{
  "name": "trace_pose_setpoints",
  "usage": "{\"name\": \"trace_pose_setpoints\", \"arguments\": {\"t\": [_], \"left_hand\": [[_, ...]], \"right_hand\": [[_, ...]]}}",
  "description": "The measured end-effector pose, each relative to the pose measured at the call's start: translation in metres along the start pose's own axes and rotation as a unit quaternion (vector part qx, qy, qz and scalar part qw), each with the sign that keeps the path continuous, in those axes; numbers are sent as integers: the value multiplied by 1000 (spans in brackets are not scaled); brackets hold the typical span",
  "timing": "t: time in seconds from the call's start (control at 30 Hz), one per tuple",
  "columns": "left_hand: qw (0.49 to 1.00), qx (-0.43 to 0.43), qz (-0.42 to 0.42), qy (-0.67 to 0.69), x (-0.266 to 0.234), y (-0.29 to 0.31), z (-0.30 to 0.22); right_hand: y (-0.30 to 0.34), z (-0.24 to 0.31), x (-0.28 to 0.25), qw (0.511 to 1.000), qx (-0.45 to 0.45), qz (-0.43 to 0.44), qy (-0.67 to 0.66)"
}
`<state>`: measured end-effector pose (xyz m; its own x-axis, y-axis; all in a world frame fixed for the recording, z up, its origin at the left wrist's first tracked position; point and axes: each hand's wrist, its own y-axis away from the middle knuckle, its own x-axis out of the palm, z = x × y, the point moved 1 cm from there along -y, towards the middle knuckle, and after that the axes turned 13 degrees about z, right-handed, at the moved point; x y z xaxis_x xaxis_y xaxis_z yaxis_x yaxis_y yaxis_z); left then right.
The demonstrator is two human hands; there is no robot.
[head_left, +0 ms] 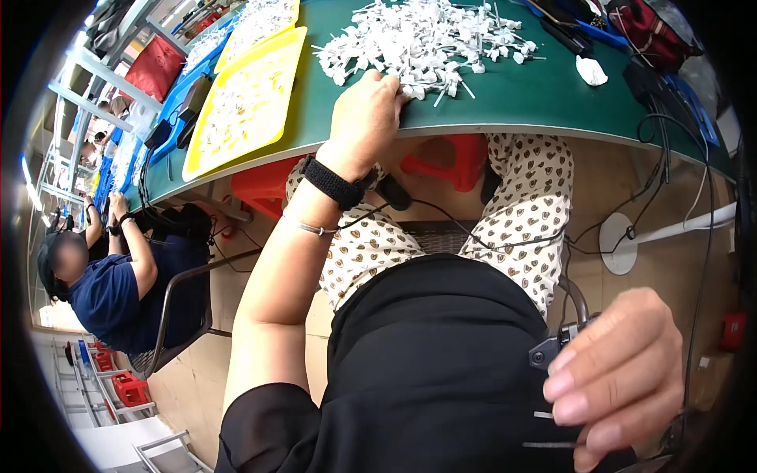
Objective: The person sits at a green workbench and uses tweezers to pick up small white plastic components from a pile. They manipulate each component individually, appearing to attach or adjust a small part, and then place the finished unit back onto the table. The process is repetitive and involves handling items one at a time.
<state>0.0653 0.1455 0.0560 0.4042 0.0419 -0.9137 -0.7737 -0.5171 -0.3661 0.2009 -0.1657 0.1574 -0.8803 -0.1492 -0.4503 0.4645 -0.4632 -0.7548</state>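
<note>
Left hand (365,114): mine, fingers curled in at the near edge of the pile of white parts (422,39), on the green table (544,98); whether they pinch one, I cannot tell. Right hand (623,378): mine, well apart from the pile, fingers bent, close together; thin pale strips (550,445) beside the fingertips, grip unclear. Nearer yellow tray (281,102): left of the pile.

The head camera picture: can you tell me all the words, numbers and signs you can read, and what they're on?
No text can be read anywhere in it.
White parts by the left hand: no writing I can make out.
Yellow tray: none seen.
Red object at the right edge: any marks are too small and blurred.
</note>
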Motion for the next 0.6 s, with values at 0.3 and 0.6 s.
{"name": "trace_pose_setpoints", "arguments": {"t": [0.3,0.6], "left_hand": [[987,-1,-86,134,-16,14,-13],[750,-165,0,641,9,116,-73]], "right_hand": [[21,-75,31,910,215,-326,-142],[44,-132,48,847,273,-318,-328]]}}
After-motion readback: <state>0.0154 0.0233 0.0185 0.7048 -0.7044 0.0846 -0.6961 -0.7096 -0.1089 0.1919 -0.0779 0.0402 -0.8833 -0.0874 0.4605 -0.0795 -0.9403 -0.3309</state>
